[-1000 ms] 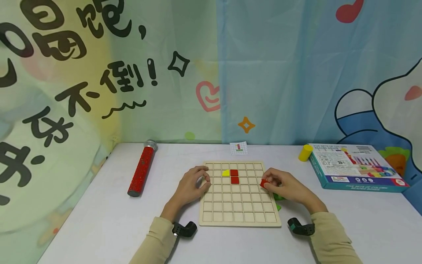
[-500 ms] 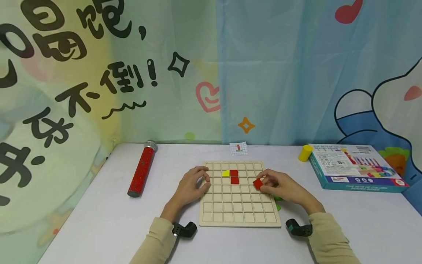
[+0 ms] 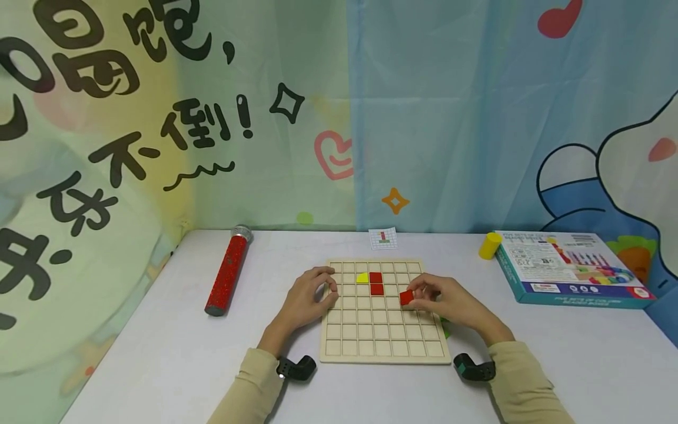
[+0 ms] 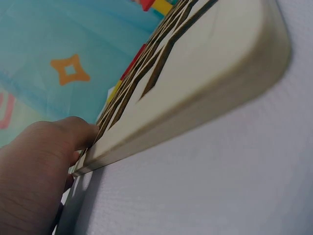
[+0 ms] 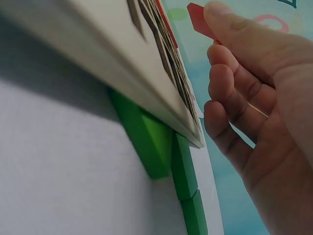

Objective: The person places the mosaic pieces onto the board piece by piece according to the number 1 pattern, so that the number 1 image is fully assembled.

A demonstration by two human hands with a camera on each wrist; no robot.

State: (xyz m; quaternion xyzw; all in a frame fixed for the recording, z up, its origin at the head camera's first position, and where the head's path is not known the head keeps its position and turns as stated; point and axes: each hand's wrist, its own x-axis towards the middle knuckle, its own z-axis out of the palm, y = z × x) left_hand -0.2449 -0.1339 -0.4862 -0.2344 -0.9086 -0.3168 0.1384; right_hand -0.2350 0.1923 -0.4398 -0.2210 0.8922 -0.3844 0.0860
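Note:
A pale wooden grid board (image 3: 385,333) lies on the table between the hands. Two red square blocks (image 3: 376,289) and a yellow block (image 3: 362,278) with a slanted side sit in its cells near the far edge. My left hand (image 3: 307,298) holds the board's left edge; in the left wrist view its thumb lies over the top, with other fingertips lower at the side. Above the right part of the board, my right hand (image 3: 450,299) pinches a red block (image 3: 406,297) between thumb and fingertips. The right wrist view shows this red block (image 5: 199,19) raised off the board, partly covered by the thumb.
Green blocks (image 5: 146,134) lie by the board's right edge, partly under it. A small pattern card (image 3: 383,238) is behind the board. A red microphone (image 3: 229,274) lies at left. At right are a yellow cylinder (image 3: 490,245) and a flat toy box (image 3: 572,265).
My right hand has carried the red block leftward from the board's right edge to over its cells, turning it slightly. The left hand has stayed at the left edge.

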